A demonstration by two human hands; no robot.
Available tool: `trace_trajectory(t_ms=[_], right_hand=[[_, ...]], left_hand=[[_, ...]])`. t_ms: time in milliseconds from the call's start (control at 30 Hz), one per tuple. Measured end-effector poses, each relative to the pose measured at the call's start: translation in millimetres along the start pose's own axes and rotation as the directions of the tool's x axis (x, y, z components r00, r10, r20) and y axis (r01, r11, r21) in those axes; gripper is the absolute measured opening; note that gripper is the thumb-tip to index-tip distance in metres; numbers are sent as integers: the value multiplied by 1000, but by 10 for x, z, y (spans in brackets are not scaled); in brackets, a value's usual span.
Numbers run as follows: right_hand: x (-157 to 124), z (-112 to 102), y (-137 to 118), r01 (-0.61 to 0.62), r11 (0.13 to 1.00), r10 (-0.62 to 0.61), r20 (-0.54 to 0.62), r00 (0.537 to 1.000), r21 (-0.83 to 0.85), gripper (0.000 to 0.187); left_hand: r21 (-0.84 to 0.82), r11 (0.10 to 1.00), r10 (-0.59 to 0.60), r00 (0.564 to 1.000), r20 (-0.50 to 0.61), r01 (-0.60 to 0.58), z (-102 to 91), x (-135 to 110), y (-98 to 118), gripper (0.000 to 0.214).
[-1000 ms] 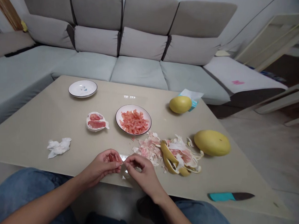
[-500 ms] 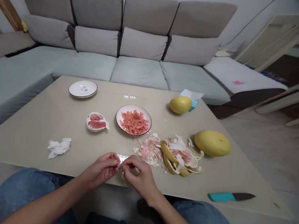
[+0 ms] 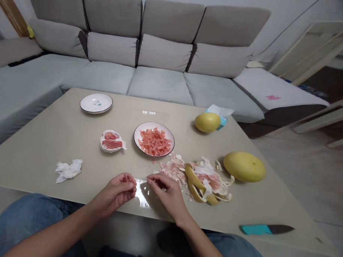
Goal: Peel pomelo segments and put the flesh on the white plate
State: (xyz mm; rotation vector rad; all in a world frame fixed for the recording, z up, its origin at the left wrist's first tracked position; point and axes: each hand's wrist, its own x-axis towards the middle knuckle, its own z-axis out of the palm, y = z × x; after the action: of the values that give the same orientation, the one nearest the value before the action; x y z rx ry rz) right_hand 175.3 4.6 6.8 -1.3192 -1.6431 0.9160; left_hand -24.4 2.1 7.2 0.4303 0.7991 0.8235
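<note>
Over the table's near edge, my left hand (image 3: 120, 192) is closed in a pinch, a small reddish bit of pomelo flesh barely showing at its fingertips. My right hand (image 3: 169, 194) is a short way to the right, thumb and fingertips together; whatever they may hold is too small to make out. Just beyond it lies a heap of pale membrane scraps (image 3: 174, 167) beside thick yellow pomelo peel (image 3: 194, 180). A white plate of pink pomelo pieces (image 3: 136, 140) stands ahead of both hands. Left of that plate sits a peeled chunk of pomelo (image 3: 112, 144) with red flesh showing.
A crumpled tissue (image 3: 68, 170) lies at the left, with a second white plate (image 3: 89, 104) farther back. Two whole yellow pomelos, one near (image 3: 244, 167) and one farther (image 3: 207, 122) by a tissue pack (image 3: 222, 121), stand right. A turquoise-handled knife (image 3: 258, 229) lies near the front edge.
My right hand has moved right, away from my left hand and toward the scraps, widening the gap between them. My left hand has stayed nearly in place.
</note>
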Motion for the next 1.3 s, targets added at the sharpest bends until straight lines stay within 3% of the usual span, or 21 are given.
trace_trajectory(t_ms=[133,233,333,400,467,567,667,833,1000,1133,1300], right_hand=[[444,-188,63,131,974,-158,-135,978,-186,17],[776,-280,132,239,912,-296,-132,946,-333,35],[819,-300,124,270,873,-350,-135,927,-407,33],[653,-269,56,228,908,-283,-114,952,-351,21],[399,-204,-38,120,966,-126,-9,992,-230,17],[39,-63,-151,-43,999,43,180,983,-7,17],[-141,66,-176,-63,994,47,186,981,85,20],[-147,134,-137,-3,998,-7,155,988,69,8],[-149,144,-108,-40,996,28,146,989,81,6],[-166,173,-50,-164,974,137,171,976,154,8],[-178,230,37,-364,811,240,305,921,459,20]], left_hand=[[173,983,71,997,-42,-63,0,-17,17,14],[222,971,105,992,-69,-87,-12,-7,33,17],[277,952,155,985,-75,-129,-29,12,50,19],[347,923,200,978,-64,-166,-35,21,52,19],[433,880,238,970,-47,-195,-33,25,36,18],[551,800,291,957,-10,-237,-15,22,-27,18],[622,732,335,942,27,-278,10,14,-104,18],[692,654,379,924,50,-305,29,15,-170,23],[676,672,368,928,48,-302,21,16,-187,24],[578,771,309,951,25,-266,28,25,-174,26],[470,856,236,972,10,-213,62,43,-104,30]])
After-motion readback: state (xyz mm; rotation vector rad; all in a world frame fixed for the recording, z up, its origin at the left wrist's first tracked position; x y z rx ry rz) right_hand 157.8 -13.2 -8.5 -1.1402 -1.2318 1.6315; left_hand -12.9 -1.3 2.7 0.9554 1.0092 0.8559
